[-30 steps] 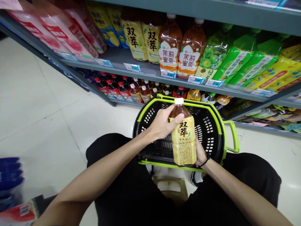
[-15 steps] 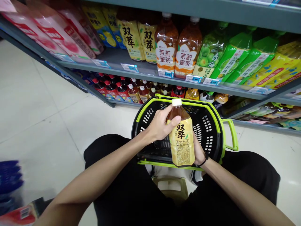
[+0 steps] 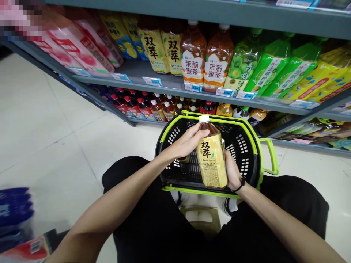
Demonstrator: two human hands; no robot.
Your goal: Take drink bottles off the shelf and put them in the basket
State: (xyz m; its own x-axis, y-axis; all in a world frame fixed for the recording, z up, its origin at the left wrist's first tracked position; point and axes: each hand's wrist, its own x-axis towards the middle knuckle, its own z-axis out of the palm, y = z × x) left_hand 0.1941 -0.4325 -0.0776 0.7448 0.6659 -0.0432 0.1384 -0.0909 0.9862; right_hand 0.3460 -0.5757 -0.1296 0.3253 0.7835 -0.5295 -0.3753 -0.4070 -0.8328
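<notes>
Bottle (image 3: 211, 160) is clamped by L fingers (image 3: 202, 134) nr neck & prob. R fingers (image 3: 229, 162) lower.

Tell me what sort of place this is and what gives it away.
Most likely a supermarket's drinks aisle: jasmine honey tea bottles stand on a shelf, price tags run along its edge, and a black shopping basket is in front.

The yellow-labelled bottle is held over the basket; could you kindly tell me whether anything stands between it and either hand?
Nothing visible does: the left hand grips the yellow-labelled bottle near its neck, and the right hand is at its side, though part of that hand is hidden behind it.
</notes>
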